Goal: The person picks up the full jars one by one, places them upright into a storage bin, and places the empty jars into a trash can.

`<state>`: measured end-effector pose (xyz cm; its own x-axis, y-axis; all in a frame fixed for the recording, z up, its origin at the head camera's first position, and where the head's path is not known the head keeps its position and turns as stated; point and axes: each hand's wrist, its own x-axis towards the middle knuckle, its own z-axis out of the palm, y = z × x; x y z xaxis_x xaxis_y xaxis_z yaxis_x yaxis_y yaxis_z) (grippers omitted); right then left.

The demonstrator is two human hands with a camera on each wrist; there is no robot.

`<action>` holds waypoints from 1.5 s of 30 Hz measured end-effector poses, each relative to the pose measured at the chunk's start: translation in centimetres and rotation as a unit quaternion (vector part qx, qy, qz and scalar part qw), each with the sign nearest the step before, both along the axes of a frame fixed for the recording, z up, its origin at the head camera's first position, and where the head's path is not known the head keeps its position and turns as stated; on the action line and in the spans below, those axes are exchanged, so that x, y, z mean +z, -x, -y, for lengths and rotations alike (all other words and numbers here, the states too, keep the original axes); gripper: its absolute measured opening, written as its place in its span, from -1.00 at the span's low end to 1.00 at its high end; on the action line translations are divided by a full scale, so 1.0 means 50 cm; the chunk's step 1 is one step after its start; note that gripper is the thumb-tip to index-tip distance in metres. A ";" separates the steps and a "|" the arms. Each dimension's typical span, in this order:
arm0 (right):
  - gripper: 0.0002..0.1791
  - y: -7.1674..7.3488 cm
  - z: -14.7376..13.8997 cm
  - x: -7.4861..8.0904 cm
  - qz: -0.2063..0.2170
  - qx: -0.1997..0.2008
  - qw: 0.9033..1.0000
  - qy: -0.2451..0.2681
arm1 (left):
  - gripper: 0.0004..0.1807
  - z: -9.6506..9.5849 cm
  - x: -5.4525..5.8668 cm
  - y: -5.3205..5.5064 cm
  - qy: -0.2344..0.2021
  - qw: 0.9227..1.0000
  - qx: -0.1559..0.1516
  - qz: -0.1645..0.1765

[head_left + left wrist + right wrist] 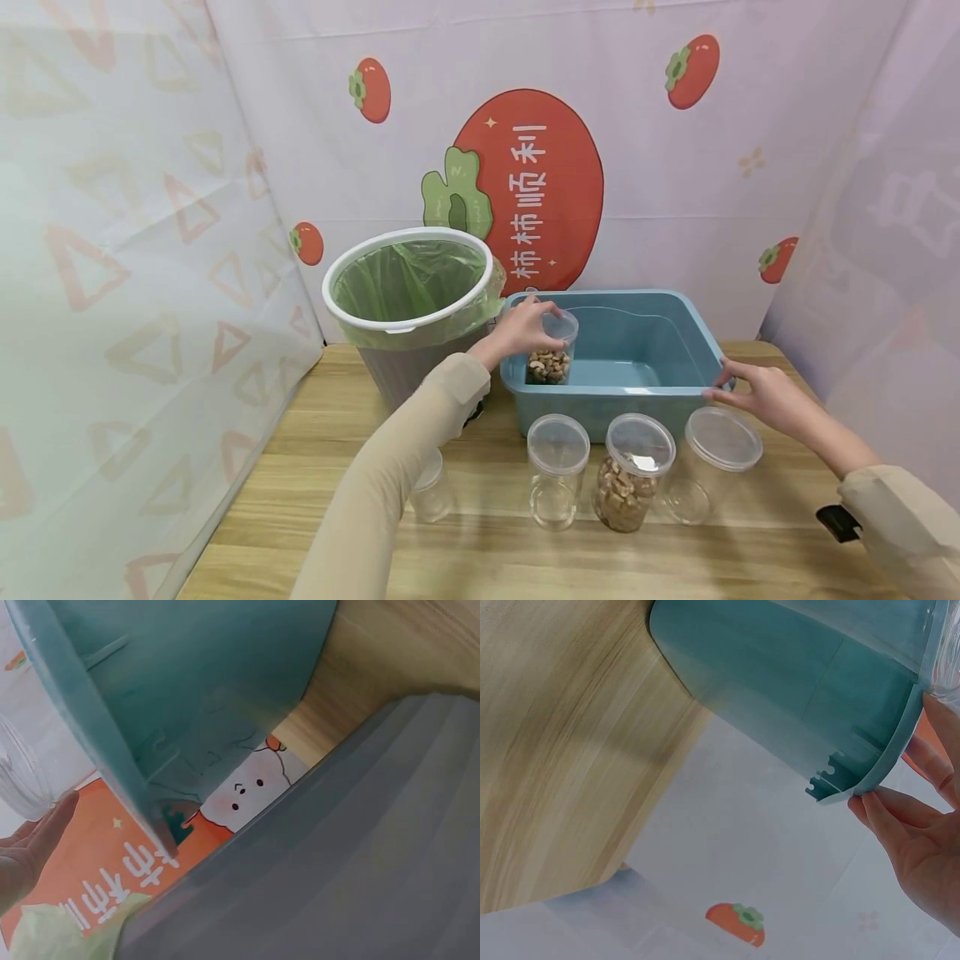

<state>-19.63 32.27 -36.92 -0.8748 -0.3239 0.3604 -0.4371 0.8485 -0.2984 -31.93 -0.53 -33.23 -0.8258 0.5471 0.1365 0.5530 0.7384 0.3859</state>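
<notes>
My left hand (pixel 527 327) grips a clear jar of mixed nuts (pixel 549 367) near its top, fingers over the lid. The jar stands upright within the left end of a blue plastic basin (pixel 615 404). At the basin's front right corner, my right hand (pixel 763 398) pinches the rim between thumb and fingers; the right wrist view shows the fingertips on that rim (pixel 900 742). In the left wrist view, only part of the left hand (pixel 34 851) appears, against the clear jar wall (pixel 22 776).
Before the basin stand a lidded clear jar (pixel 557 471), a jar of walnuts (pixel 624 497) and another clear lidded jar (pixel 722 446). A smaller jar (pixel 432 493) is partly behind the left sleeve. A bin (pixel 408 367) with a green liner stands left of the basin.
</notes>
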 end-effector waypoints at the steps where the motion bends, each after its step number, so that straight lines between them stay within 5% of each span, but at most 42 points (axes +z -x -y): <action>1: -0.74 0.000 0.000 0.000 0.001 0.000 1.000 0.000 | -0.49 0.001 -0.004 0.001 -0.001 1.000 0.000 0.001; 22: -0.63 0.000 0.001 0.000 0.002 -0.002 1.000 0.001 | -0.50 -0.003 -0.054 -0.009 -0.007 0.999 -0.026 0.040; 34: -0.50 -0.003 -0.003 -0.002 -0.004 0.004 1.000 0.001 | -0.48 0.010 -0.050 -0.013 0.006 0.998 -0.047 0.050; 45: -0.64 0.002 -0.003 -0.005 -0.014 0.007 1.000 -0.001 | -0.61 0.014 -0.023 -0.042 0.022 0.996 -0.076 0.046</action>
